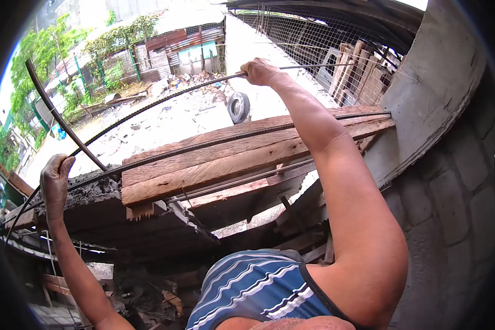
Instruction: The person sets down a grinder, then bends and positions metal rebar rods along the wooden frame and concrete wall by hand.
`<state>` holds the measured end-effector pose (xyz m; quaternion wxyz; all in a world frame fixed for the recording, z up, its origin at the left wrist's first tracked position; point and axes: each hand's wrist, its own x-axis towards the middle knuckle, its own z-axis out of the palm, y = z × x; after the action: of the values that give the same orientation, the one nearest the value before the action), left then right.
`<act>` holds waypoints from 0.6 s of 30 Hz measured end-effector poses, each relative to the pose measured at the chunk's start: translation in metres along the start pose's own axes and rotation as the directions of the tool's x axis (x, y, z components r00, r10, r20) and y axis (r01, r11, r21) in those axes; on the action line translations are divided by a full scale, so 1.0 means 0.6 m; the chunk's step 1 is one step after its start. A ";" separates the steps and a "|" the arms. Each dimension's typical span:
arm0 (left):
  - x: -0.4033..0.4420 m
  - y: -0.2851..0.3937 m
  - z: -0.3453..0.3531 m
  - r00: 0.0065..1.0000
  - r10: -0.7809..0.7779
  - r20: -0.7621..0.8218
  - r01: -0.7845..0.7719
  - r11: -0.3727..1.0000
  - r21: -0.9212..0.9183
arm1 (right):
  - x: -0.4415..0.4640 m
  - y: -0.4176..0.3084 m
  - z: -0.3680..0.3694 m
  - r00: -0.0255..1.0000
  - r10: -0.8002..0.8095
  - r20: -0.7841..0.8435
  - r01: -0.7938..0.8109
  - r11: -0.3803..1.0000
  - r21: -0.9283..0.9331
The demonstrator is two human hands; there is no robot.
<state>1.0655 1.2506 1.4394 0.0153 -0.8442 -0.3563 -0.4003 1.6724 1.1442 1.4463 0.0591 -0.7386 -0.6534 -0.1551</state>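
Held bar: you're holding a long ribbed bar (203,84) in both hands, and it's arching up over the far side of the wooden beam (165,179), well clear of the wood.
Left hand: your left hand (55,171) is closing round the bar out past the beam's left end, thumb up along it, a narrow grip.
Right hand: your right hand (258,71) is pinching the same bar beyond the beam's far edge, arm reaching right across the wood, fingers curling tight.
Bar ends: one end is running out to the right of your right hand, beyond the beam; the other is dropping away left of it, and where that one is finishing you can't tell.
Lying bar: a second ribbed bar (203,144) is resting along the beam's top, its right end reaching the concrete wall (440,82) at the beam's right end.
Curved rod: a thick dark rod (48,104) is rising beside the beam's left end, passing close by the held bar.
Progress: so one bar is lying along the beam, while the other is hanging in your hands, not sitting on it; no tie is showing between them, and whether the lower one is fastened, you can't tell.
Beyond: a tyre (238,107) is standing past the beam's far side.
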 end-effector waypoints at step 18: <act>-0.066 -0.177 -0.042 0.975 -0.186 0.120 0.190 0.981 -0.027 | 0.061 -0.096 -0.016 0.915 -0.178 0.363 0.132 0.980 0.148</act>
<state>0.9664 1.2985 1.4019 -0.0600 -0.8289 -0.4269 -0.3564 1.6177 1.1840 1.4601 -0.0348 -0.6953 -0.7174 0.0239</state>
